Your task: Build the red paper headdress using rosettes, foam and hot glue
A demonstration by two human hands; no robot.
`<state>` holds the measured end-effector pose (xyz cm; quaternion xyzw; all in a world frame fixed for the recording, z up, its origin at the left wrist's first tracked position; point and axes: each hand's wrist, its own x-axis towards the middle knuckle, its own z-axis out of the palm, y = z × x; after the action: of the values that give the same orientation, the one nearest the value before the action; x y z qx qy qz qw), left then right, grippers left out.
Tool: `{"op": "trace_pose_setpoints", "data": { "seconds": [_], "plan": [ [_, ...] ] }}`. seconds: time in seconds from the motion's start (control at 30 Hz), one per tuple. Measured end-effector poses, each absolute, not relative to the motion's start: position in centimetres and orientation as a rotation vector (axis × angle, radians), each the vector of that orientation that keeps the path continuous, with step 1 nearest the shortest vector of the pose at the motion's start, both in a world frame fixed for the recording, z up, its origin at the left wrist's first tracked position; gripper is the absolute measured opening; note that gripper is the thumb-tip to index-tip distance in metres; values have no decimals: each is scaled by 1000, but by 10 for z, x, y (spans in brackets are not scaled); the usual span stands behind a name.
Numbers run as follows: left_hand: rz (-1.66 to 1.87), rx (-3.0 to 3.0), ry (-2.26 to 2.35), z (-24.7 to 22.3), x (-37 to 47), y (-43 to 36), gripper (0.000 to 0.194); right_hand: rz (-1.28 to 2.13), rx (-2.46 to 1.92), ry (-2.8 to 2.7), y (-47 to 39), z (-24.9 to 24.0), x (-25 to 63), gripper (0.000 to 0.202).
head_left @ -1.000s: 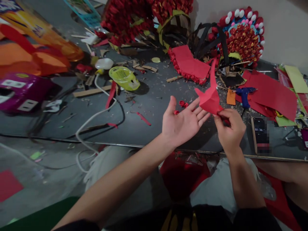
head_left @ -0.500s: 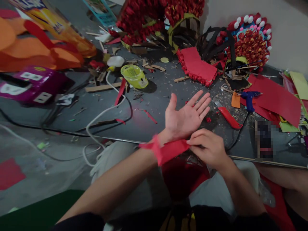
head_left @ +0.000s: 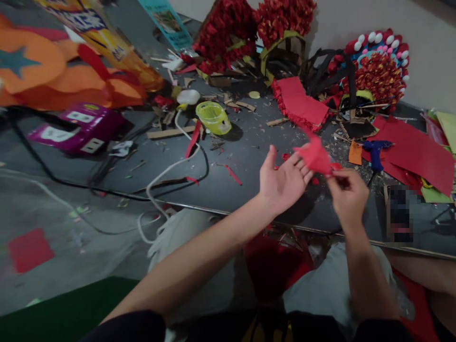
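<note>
Palm up over the table's front part, my left hand (head_left: 285,183) is open with its fingers spread and holds nothing. A blurred piece of red paper (head_left: 314,154) hangs just beyond its fingertips. My right hand (head_left: 349,194) pinches the lower right end of that paper. Behind the paper lies a red sheet with a ruffled edge (head_left: 302,102). Small red scraps lie near my left fingertips. To the right of my right hand is a blue glue gun (head_left: 375,152), resting partly on large red sheets (head_left: 420,147).
A yellow-green cup (head_left: 213,118), a white cable (head_left: 171,166) and a purple box (head_left: 80,128) stand or lie left. Behind are red flower-like decorations (head_left: 285,21) and a bottle (head_left: 117,42). Another person's leg (head_left: 420,270) shows at the lower right.
The red paper has come away from around my left wrist and moved up past my fingertips, carried by my right hand. The view has shifted slightly left.
</note>
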<state>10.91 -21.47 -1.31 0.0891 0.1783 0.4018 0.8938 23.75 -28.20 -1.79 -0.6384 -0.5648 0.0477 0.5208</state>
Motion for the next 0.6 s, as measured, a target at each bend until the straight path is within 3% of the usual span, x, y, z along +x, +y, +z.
{"op": "trace_pose_setpoints", "data": {
  "seconds": [0.2,0.43,0.6],
  "plan": [
    [708,781,565,-24,121,-229,28,597,-1415,-866,-279,-22,251,28],
    [895,1260,706,-31,122,-230,26,766,-1361,-845,-280,-25,235,20],
    [1017,1413,893,-5,91,-202,20,796,-1375,-876,-277,-24,243,25]
  ]
}}
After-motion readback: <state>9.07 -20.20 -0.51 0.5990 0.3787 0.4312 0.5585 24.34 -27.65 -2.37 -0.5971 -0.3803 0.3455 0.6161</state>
